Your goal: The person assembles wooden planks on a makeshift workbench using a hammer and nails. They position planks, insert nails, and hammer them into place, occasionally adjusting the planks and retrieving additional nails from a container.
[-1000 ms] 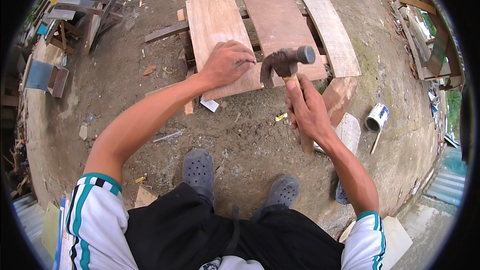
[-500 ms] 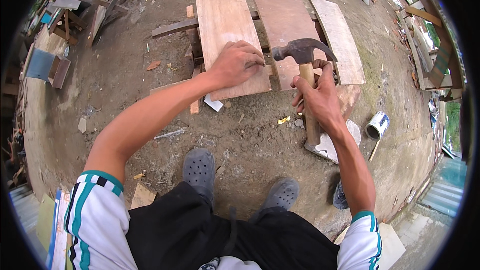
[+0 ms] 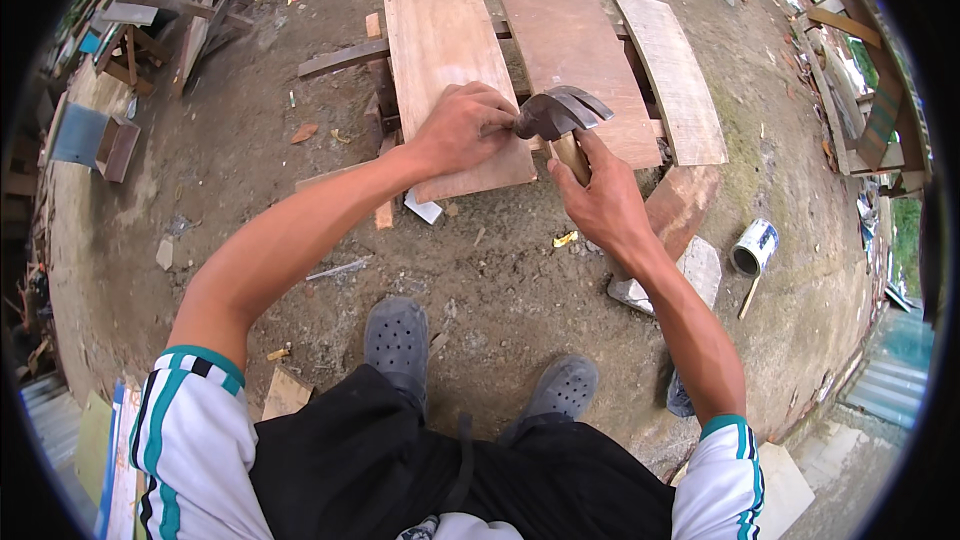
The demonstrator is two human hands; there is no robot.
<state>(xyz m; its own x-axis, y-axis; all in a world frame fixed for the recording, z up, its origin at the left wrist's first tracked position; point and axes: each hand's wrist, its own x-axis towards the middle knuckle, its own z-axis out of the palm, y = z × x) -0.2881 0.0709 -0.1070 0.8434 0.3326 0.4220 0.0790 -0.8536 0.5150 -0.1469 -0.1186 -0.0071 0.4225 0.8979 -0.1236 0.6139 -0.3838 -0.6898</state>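
Observation:
My right hand (image 3: 610, 202) is wrapped round the wooden handle of a claw hammer (image 3: 556, 114). The hammer's dark head is right beside the fingertips of my left hand (image 3: 462, 130). That left hand rests on the near part of a light plywood board (image 3: 440, 40), thumb and fingers pinched together near its right edge. Whatever sits in the pinch is too small to make out. To the right lie a reddish-brown board (image 3: 570, 40) and a narrower pale board (image 3: 682, 90), spaced apart across wooden battens (image 3: 345, 59).
A stone block (image 3: 700, 270) and a plank lie near my right forearm. Farther right, a tin can (image 3: 755, 247) lies tipped over by a small stick. My grey clogs (image 3: 397, 335) stand on the dirt ground. Timber frames (image 3: 130, 50) are at the far left.
The hammer has swung left and down, from above the middle board to beside my left fingertips. My right hand moved with it; my left hand stays on the light board.

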